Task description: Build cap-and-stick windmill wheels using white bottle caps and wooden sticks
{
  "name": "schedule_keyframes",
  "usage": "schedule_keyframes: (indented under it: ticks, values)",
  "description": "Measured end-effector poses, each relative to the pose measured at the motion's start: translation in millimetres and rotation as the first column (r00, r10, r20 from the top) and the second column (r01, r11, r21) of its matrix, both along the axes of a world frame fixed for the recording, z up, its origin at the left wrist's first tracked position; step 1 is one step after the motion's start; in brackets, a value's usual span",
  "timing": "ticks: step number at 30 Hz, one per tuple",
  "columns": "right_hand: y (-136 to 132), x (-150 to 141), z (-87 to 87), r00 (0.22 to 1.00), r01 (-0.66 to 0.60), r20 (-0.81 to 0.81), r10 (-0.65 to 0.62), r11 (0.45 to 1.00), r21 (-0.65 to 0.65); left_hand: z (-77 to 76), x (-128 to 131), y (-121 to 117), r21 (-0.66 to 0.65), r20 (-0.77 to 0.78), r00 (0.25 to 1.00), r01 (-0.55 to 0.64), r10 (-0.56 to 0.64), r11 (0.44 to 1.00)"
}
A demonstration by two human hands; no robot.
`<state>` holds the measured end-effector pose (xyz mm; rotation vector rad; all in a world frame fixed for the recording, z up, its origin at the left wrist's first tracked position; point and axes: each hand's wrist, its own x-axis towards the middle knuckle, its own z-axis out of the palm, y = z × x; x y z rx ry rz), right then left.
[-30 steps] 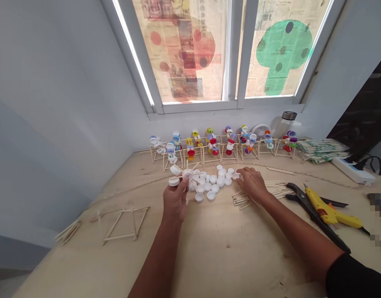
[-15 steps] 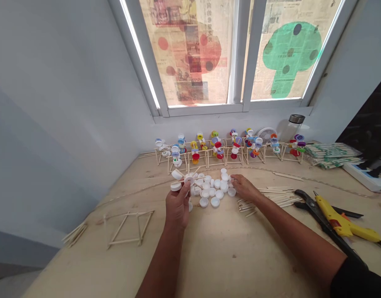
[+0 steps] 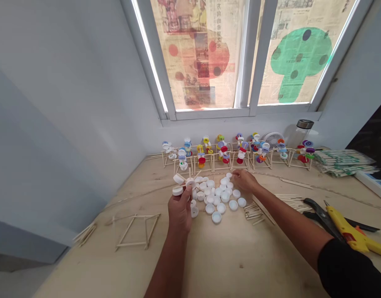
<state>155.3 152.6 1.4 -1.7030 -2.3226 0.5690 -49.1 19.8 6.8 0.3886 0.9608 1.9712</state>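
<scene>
My left hand [image 3: 179, 210] is closed on a wheel of wooden sticks and white bottle caps [image 3: 190, 183]. A cap forms its hub, sticks radiate from it, and two caps at the left sit on stick ends. Right of it spreads a pile of loose white bottle caps [image 3: 210, 199]. My right hand [image 3: 244, 181] reaches to the far right edge of the pile, fingertips beside a small white cap [image 3: 229, 175]. Its fingers look slightly apart, with nothing visible in them; the undersides are hidden.
Finished stick stands with coloured cap wheels [image 3: 223, 155] line the back. A stick frame [image 3: 137, 244] lies at left. Loose sticks [image 3: 254, 213], black-handled pliers [image 3: 321, 215] and a yellow glue gun [image 3: 346, 227] lie at right. Behind are bagged sticks [image 3: 342, 161], a fan [image 3: 273, 140] and a bottle [image 3: 302, 130].
The loose caps are spread wider toward the front and right. My right hand has shifted slightly toward the back of the pile. The left hand still holds the wheel; the camera view has shifted.
</scene>
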Motion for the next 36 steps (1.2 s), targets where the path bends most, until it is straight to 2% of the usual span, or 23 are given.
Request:
schedule_keyframes:
  ticks: [4,10,17,23,27,33,36]
  values:
    - [9,-21,-1.9,0.997,-0.022,0.070,0.024,0.999,-0.026,0.6,-2,1,-0.015,-0.017,0.999,-0.031,0.031,0.999]
    - [5,-50,-4.8,0.983,-0.161,0.088,0.160,0.987,0.006,0.5,-5,1,-0.008,-0.002,0.999,-0.039,0.039,0.999]
    - [7,-64,0.7,0.974,-0.220,0.081,0.213,0.972,0.088,-1.3,-7,1,-0.019,-0.010,0.998,-0.061,0.061,0.998]
    - [3,-74,-0.7,0.950,-0.307,0.074,0.303,0.950,0.060,-2.2,-8,2,-0.013,0.010,0.998,-0.067,0.067,0.998]
    - [0,-59,2.2,0.950,-0.308,0.074,0.305,0.950,0.047,-2.7,-8,3,-0.028,0.003,0.996,-0.084,0.084,0.996]
    - [-6,0,7.7,0.974,-0.166,0.156,0.162,0.986,0.013,-1.7,-11,3,-0.014,0.023,0.995,-0.093,0.093,0.996]
    - [-14,13,5.9,0.968,-0.130,0.213,0.134,0.991,-0.031,-0.7,-10,3,-0.003,0.031,0.996,-0.086,0.086,0.996]
